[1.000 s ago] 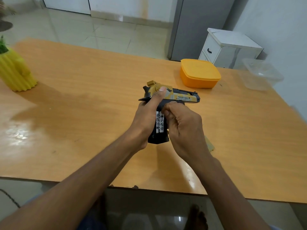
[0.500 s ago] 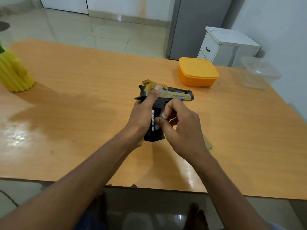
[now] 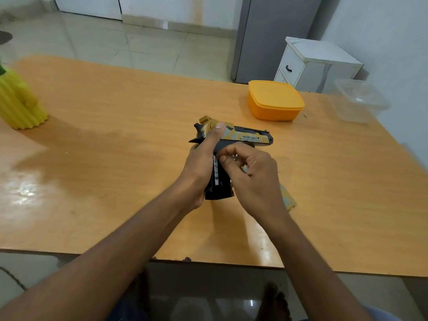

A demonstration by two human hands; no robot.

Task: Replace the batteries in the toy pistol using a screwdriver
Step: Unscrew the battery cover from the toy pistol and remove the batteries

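Toy pistol (image 3: 245, 136), a moulded plastic piece with a gold-and-black printed slide and a black grip, is held just above the middle of the bench (image 3: 115, 135), barrel pointing right and grip toward the person. Left hand (image 3: 199, 167) wraps the rear of the grip, its thumb stretched up along the slide. In the open grip one cylindrical battery (image 3: 216, 170) with a white printed label lies lengthwise. Right hand (image 3: 252, 179) has its fingers curled against the grip's right side and pinches a second small cylinder, another battery (image 3: 244, 168), whose metallic end shows between the fingers.

Smooth orange wood-grain laminate covers the bench, glossy enough to carry glare at the left. Toward the far right stands a rounded-square orange plastic box (image 3: 274, 100) with its lid on, and beyond it a clear thin-walled plastic tub (image 3: 359, 100). A ribbed yellow object (image 3: 20, 103) sits at the left edge. A flat yellowish card (image 3: 288, 200) lies partly hidden under the right wrist. Behind the bench are a white drawer unit (image 3: 317, 66) and pale floor tiles.
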